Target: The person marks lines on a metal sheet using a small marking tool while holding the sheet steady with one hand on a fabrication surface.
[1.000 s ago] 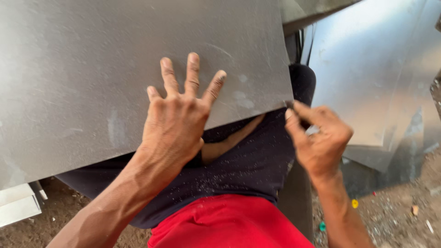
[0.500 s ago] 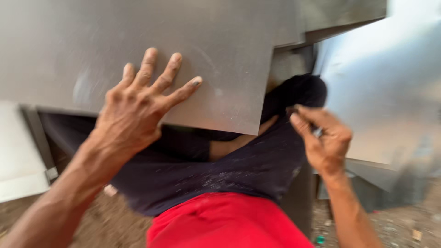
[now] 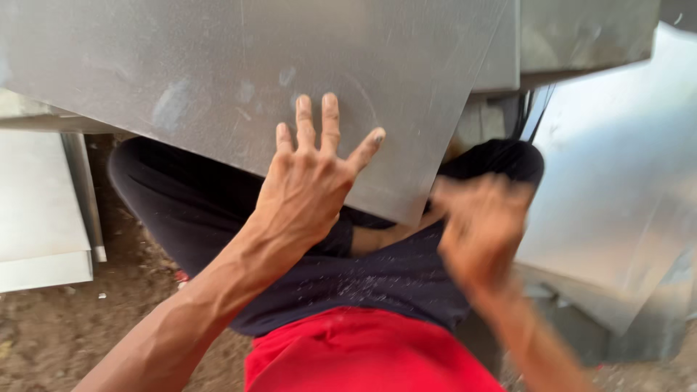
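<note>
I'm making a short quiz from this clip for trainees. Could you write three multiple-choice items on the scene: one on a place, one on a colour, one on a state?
1. Where does the left hand rest?
A. Flat on the large grey metal sheet
B. On the dirt ground
C. On the red garment

2. What colour is the garment at the bottom edge?
A. Green
B. Red
C. White

3. How are the left hand's fingers?
A. Curled in a fist
B. Pinching a tool
C. Spread open

Answers: 1 A, the palm lies on the sheet near its lower corner. 2 B, the cloth is plainly red. 3 C, the fingers fan out on the metal.
</note>
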